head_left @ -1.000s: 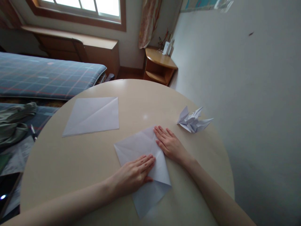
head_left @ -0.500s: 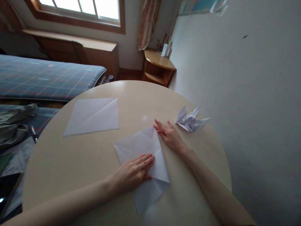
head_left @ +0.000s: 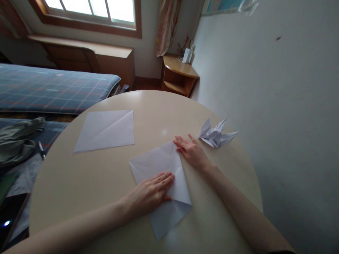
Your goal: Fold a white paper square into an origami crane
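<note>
A creased white sheet (head_left: 182,183), partly folded over along its right side, lies on the round cream table (head_left: 106,176). Flat on the middle of this paper rests my left hand (head_left: 152,192), its fingers stretched out and pointing right. My right hand (head_left: 192,151) touches the paper's top corner with its fingertips, fingers extended and the index or little finger slightly apart. To the upper left lies another white sheet (head_left: 106,129) with a diagonal crease. Just right of my right hand stand folded white paper figures (head_left: 217,134) with pointed wings.
A white wall (head_left: 291,106) rises close along the table's right side. Beyond the table are a plaid mattress (head_left: 58,90), a desk (head_left: 113,51) and a corner shelf (head_left: 180,67). Cloth, a pen, papers and a dark device (head_left: 13,215) lie at the left.
The view has shifted very slightly. My right hand's fingers have moved a little at the paper's top corner; my left hand stays flat in place.
</note>
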Demonstrator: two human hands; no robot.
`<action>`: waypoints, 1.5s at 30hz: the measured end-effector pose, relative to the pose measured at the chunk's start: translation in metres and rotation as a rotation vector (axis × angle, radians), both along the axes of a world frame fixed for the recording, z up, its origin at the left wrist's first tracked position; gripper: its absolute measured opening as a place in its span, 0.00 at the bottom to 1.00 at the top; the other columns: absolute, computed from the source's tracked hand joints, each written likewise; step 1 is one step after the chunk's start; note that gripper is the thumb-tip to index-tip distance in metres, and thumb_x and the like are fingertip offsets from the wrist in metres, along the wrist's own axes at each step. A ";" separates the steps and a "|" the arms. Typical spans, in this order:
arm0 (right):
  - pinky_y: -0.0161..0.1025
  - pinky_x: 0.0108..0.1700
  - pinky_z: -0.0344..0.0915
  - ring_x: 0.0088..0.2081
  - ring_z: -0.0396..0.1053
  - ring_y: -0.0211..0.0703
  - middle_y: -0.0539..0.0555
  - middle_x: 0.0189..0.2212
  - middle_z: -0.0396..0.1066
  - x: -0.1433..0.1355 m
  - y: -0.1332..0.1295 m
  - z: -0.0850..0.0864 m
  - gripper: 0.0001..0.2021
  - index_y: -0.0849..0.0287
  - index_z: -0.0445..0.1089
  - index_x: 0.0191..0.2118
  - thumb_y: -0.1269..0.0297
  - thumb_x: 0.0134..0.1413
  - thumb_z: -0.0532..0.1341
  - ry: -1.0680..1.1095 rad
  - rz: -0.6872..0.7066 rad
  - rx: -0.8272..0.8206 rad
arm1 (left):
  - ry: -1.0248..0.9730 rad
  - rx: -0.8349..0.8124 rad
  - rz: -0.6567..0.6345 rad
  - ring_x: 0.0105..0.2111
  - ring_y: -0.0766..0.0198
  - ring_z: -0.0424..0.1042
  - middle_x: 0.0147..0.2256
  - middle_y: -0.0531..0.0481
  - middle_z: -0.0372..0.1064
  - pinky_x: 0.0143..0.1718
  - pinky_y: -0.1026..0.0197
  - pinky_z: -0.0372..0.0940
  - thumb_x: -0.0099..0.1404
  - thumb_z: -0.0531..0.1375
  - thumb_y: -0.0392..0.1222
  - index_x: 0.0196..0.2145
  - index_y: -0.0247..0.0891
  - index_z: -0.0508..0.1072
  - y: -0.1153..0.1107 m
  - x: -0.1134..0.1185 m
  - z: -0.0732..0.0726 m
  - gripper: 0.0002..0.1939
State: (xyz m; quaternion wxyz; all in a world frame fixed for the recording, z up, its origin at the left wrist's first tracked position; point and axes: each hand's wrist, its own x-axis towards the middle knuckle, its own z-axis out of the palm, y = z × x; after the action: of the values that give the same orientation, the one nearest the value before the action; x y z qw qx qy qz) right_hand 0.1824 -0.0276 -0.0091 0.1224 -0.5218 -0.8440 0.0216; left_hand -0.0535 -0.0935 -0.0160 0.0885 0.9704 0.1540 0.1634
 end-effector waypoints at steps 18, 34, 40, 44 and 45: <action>0.56 0.62 0.32 0.64 0.32 0.51 0.63 0.64 0.37 0.009 0.002 0.021 0.38 0.61 0.40 0.64 0.68 0.50 0.60 0.018 0.080 -0.460 | 0.013 0.001 0.005 0.54 0.52 0.61 0.53 0.32 0.62 0.55 0.53 0.61 0.69 0.46 0.46 0.52 0.20 0.63 0.000 0.001 -0.001 0.25; 0.58 0.61 0.31 0.64 0.29 0.53 0.63 0.64 0.34 0.012 0.003 0.023 0.45 0.57 0.34 0.65 0.64 0.47 0.64 0.034 0.127 -0.488 | 0.007 -0.007 0.000 0.54 0.52 0.61 0.53 0.32 0.62 0.55 0.53 0.61 0.69 0.46 0.46 0.52 0.20 0.63 0.000 0.000 0.000 0.25; 0.57 0.62 0.30 0.64 0.28 0.53 0.61 0.65 0.34 0.013 -0.001 0.026 0.43 0.58 0.31 0.65 0.60 0.51 0.60 0.040 0.155 -0.487 | 0.033 -0.007 0.004 0.55 0.53 0.61 0.54 0.33 0.61 0.56 0.54 0.60 0.69 0.46 0.46 0.53 0.21 0.62 0.000 0.001 0.000 0.25; 0.57 0.62 0.27 0.64 0.25 0.51 0.58 0.65 0.33 0.014 -0.004 0.021 0.41 0.56 0.28 0.65 0.58 0.54 0.56 0.077 0.166 -0.475 | 0.020 -0.014 -0.004 0.55 0.53 0.60 0.54 0.34 0.61 0.56 0.53 0.59 0.69 0.47 0.46 0.53 0.22 0.62 0.000 0.000 0.001 0.24; 0.57 0.62 0.26 0.64 0.24 0.50 0.57 0.65 0.33 0.015 -0.005 0.019 0.41 0.56 0.27 0.65 0.58 0.54 0.56 0.088 0.167 -0.468 | 0.017 -0.015 -0.004 0.56 0.53 0.60 0.54 0.34 0.61 0.56 0.53 0.59 0.69 0.47 0.46 0.53 0.22 0.62 0.000 0.000 0.001 0.24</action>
State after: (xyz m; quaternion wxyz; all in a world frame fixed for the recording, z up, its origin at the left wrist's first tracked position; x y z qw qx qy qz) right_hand 0.1972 -0.0326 0.0097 0.0326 -0.4632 -0.8499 0.2493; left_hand -0.0540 -0.0935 -0.0153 0.0949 0.9714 0.1541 0.1536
